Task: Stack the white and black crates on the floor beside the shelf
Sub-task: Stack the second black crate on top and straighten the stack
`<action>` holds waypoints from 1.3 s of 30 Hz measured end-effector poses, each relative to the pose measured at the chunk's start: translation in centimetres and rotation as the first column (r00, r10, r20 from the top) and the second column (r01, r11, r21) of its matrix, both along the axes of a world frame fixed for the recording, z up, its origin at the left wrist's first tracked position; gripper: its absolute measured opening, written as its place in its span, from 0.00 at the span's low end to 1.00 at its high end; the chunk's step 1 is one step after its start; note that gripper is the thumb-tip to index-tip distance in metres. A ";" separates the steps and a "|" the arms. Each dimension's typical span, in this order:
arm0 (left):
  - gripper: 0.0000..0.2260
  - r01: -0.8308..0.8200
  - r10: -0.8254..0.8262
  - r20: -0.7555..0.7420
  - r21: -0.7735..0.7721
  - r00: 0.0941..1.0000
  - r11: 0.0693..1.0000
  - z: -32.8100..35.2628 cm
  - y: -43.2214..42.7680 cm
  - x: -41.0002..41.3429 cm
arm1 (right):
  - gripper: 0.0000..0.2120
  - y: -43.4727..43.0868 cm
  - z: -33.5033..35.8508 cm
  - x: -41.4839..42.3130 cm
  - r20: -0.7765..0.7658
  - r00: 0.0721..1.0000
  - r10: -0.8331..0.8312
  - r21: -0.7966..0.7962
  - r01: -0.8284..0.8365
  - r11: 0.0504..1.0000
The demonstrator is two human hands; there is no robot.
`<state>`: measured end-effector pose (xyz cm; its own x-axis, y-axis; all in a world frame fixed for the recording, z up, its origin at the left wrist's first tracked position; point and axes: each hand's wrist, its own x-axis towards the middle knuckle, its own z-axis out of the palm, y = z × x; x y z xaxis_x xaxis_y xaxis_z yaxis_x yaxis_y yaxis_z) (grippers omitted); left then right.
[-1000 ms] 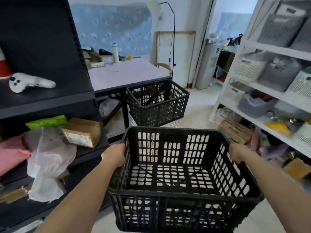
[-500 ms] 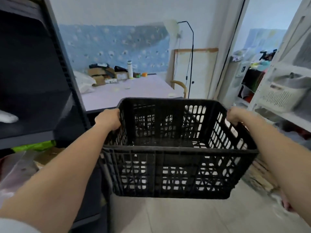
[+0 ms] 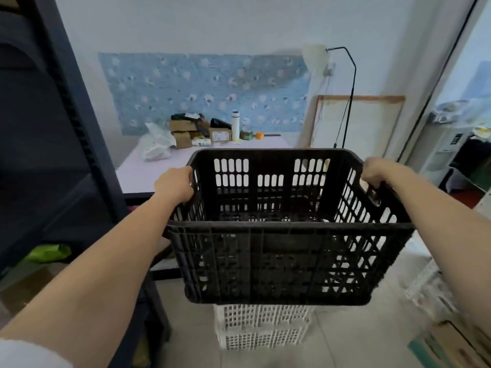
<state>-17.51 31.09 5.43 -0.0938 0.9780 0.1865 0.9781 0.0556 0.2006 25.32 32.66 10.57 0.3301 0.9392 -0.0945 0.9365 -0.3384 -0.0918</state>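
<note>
I hold a black slotted crate [image 3: 287, 258] level in the air at mid frame. My left hand [image 3: 174, 187] grips its left rim and my right hand [image 3: 376, 173] grips its right rim above the handle slot. Below the crate, white crates [image 3: 261, 330] stand stacked on the tiled floor, their tops hidden behind the black crate. The other black crate seen earlier on that stack is hidden behind the one I carry. The dark shelf [image 3: 55, 144] stands right beside them on the left.
A pale purple table [image 3: 148, 171] with boxes, a bag and a white bottle [image 3: 235, 125] lies beyond the crate. A black floor lamp [image 3: 349, 96] and a framed board lean at the back right. Blurred white shelving and cardboard [image 3: 451, 346] line the right side.
I have lifted the black crate and carried it forward, so it now hangs over the stack of crates. My view has tilted up toward the table and wall.
</note>
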 end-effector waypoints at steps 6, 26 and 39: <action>0.02 0.014 -0.014 0.000 0.027 1.000 1.000 -1.4 7.9 0.7 | 0.04 8.0 -1.1 0.3 0.034 0.998 0.044 -0.065 -0.041 0.997; 0.07 -0.154 0.154 -0.017 -0.012 0.988 0.988 -5.9 14.2 3.6 | 0.15 20.5 -5.8 3.0 -0.129 0.972 0.196 -0.088 -0.208 0.974; 0.22 -0.155 0.158 0.018 -0.129 0.987 0.980 -4.9 12.0 2.4 | 0.08 20.1 -6.1 3.4 0.054 0.950 0.307 -0.204 -0.290 0.935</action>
<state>-15.16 43.10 0.57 -0.2511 0.9663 0.0573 0.9494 0.2343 0.2092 28.67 52.74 4.46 0.0519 0.9626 -0.2660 0.9985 -0.0455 0.0302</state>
